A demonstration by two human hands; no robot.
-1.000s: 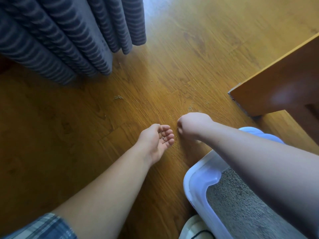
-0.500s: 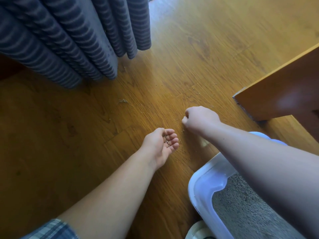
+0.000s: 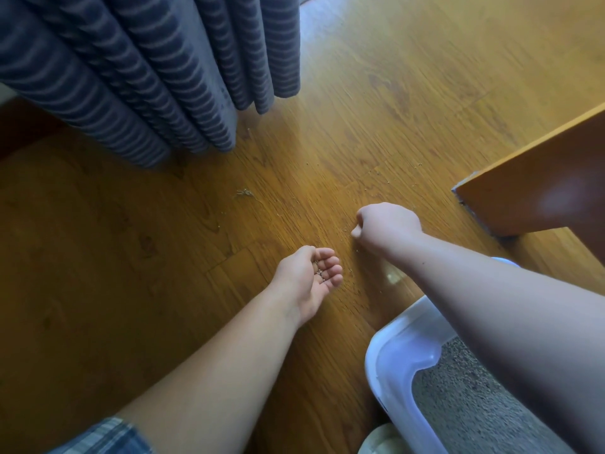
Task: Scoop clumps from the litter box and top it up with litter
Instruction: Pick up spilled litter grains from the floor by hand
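Note:
My left hand lies palm up just above the wooden floor, its fingers cupped around a few small litter grains. My right hand is a little farther out and to the right, knuckles up and fingers curled down to the floor. Its fingertips are hidden, so I cannot see whether they pinch anything. More loose litter grains are scattered on the floor beyond it. The white litter box sits at the lower right under my right forearm, with grey litter inside.
Blue-grey striped curtains hang to the floor at the upper left. A wooden furniture panel juts in at the right. A small tuft of debris lies near the curtains. A pale rounded object shows at the bottom edge.
My right hand has moved slightly forward along the floor, away from my left hand. The left hand stays cupped in place. The view has tilted a little.

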